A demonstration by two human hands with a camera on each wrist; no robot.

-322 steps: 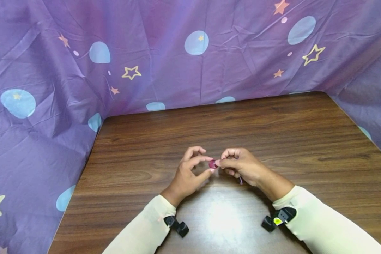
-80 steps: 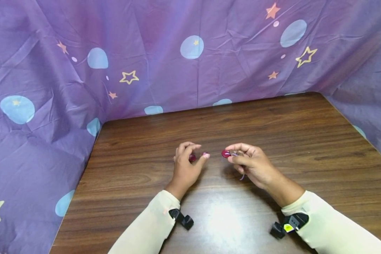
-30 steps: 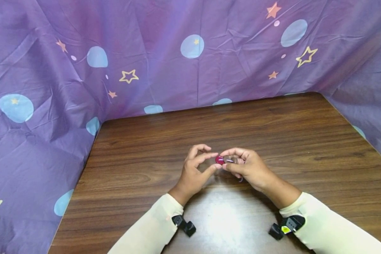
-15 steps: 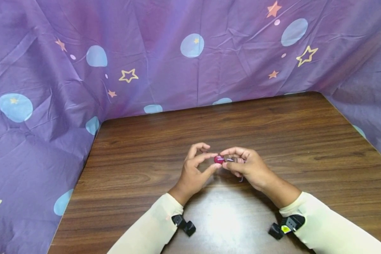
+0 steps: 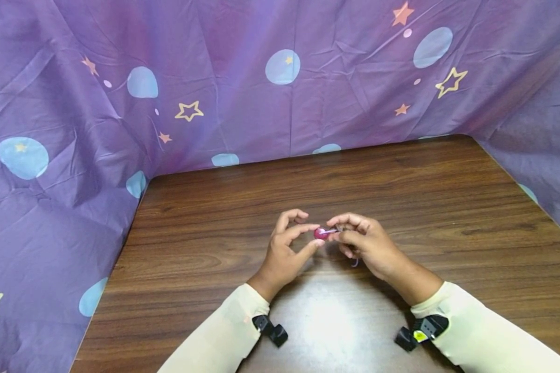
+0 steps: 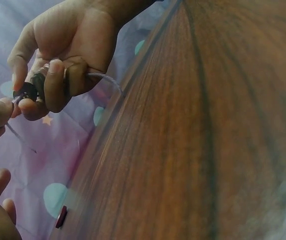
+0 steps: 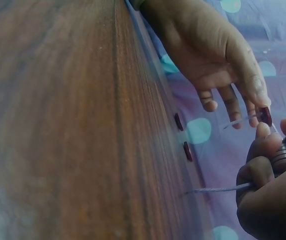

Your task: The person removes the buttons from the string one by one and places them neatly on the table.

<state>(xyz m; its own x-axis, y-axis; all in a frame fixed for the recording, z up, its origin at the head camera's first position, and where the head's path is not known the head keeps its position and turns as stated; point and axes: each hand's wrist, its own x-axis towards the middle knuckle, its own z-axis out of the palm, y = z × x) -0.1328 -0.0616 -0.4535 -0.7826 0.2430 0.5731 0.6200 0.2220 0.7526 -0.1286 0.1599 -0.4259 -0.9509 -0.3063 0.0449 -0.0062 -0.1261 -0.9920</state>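
Observation:
My left hand [image 5: 284, 248] pinches a round, flat magenta button [image 5: 320, 233] between thumb and index finger, its other fingers spread. A thin purple string [image 7: 240, 121] passes through the button, and a short end pokes out on the left hand's side. My right hand [image 5: 373, 248] is close beside it, fingertips at the string right next to the button. Its curled fingers also hold a stack of dark buttons [image 7: 284, 159] on the string. The string's other end [image 7: 218, 189] hangs out below the right hand's fingers. Both hands are above the table.
Two more dark-red buttons, a nearer button [image 7: 187, 151] and a farther button [image 7: 178, 121], lie on the brown wooden table [image 5: 214, 290]. The left hand hides them in the head view. A purple patterned cloth [image 5: 242, 103] hangs behind the table and at its sides.
Since 2.7 s ago my left hand has come right and taken hold of the button at the right hand's fingertips. In the last half second the right thumb has shifted up along the string.

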